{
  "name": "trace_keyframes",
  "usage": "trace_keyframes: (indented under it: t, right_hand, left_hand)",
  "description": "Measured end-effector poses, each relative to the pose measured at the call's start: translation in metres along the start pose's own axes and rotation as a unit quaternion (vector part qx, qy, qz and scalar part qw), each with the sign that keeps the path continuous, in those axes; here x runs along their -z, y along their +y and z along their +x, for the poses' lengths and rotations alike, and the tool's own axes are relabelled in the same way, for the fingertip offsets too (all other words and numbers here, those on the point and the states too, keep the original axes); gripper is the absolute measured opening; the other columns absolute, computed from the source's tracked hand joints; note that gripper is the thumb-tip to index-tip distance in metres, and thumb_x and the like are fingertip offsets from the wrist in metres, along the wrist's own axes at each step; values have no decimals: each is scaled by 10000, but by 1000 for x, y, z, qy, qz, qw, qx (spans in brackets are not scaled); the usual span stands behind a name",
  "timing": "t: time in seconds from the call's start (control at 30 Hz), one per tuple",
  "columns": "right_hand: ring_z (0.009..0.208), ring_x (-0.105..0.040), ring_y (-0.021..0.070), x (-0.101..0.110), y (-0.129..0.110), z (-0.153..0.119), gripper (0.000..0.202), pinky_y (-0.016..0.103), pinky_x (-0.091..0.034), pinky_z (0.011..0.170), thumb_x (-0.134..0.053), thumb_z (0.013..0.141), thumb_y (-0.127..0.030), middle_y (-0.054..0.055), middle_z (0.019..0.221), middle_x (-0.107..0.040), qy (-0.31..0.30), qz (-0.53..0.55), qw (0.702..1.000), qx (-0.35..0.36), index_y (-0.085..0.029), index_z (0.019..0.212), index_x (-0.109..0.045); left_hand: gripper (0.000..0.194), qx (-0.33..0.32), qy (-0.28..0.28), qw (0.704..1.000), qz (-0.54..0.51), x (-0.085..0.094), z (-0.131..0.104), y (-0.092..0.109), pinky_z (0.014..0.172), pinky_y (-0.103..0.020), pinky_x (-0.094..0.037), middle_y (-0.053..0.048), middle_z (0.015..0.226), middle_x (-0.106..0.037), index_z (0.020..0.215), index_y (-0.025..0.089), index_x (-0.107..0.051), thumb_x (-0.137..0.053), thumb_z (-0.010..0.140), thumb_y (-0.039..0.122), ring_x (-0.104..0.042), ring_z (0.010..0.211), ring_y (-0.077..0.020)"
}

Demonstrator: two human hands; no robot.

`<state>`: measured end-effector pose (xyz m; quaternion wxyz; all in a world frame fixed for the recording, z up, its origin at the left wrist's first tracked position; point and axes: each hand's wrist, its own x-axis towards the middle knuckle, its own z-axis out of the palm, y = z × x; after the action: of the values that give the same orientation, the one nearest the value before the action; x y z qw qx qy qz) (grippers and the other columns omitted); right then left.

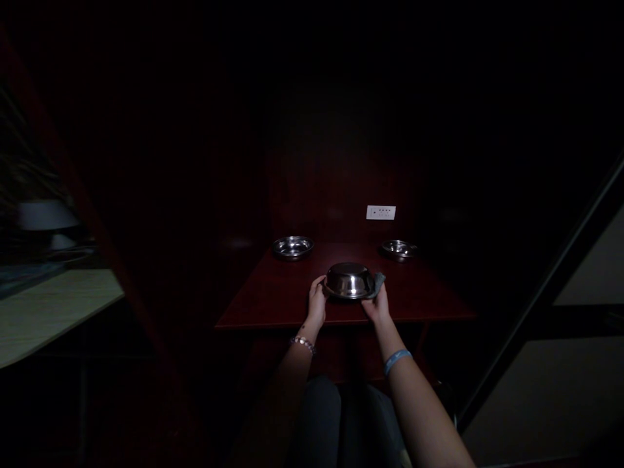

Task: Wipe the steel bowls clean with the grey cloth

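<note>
An upside-down steel bowl point(349, 281) is held between my two hands over the front part of the dark red desk point(273, 305). My left hand point(317, 303) grips its left rim. At the right rim my right hand point(378, 300) holds the bowl together with a grey cloth point(378, 283), which lies between the fingers and the metal. Two more steel bowls stand upright towards the back of the desk, one at the left point(293, 247) and one at the right point(398, 249).
A white wall socket point(381, 212) is on the back panel above the desk. Far left, a pale tabletop point(53, 305) and a white lamp point(47, 216) show beyond a dark red panel edge. My knees are below the desk. The surroundings are very dark.
</note>
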<state>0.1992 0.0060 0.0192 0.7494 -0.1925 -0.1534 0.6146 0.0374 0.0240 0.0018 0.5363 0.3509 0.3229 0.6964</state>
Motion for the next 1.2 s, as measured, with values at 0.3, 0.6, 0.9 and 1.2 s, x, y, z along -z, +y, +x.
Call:
trace_keyframes:
  t: [0.3, 0.6, 0.9, 1.2]
  right_hand:
    - [842, -720, 156, 0, 0, 0, 253, 338, -556, 927, -579, 931, -427, -6, 858, -776, 0, -3, 1000, 4, -219, 915, -722]
    - [829, -717, 144, 3, 3, 1, 228, 312, -578, 871, -556, 944, -365, -10, 871, -776, 3, 16, 1000, 15, -220, 887, -722]
    - [769, -733, 163, 17, 13, 13, 148, 326, -608, 797, -697, 838, -406, -25, 824, -777, -31, 8, 997, 77, -259, 825, -710]
    - [800, -735, 187, 17, 9, 13, 125, 356, -607, 792, -661, 851, -364, -13, 857, -782, 6, 38, 998, 51, -250, 838, -711]
  left_hand:
    - [264, -10, -4, 999, 38, 0, 0, 1, 874, -346, -537, -95, 1120, -712, 1087, 190, -648, -509, 870, 246, -675, 993, -190]
    - [269, -20, -4, 999, 35, 0, -1, 2, 917, -381, -530, -116, 1196, -677, 1112, 186, -620, -486, 892, 263, -665, 1034, -199]
    - [436, -169, 22, 961, 220, 1, 9, -4, 1132, -470, -354, -111, 1211, -590, 1066, 228, -675, -652, 658, 78, -556, 1204, -283]
    - [510, -261, -117, 923, 257, -1, -1, 32, 1134, -415, -372, -99, 1407, -542, 1213, 234, -624, -637, 721, 100, -566, 1239, -255]
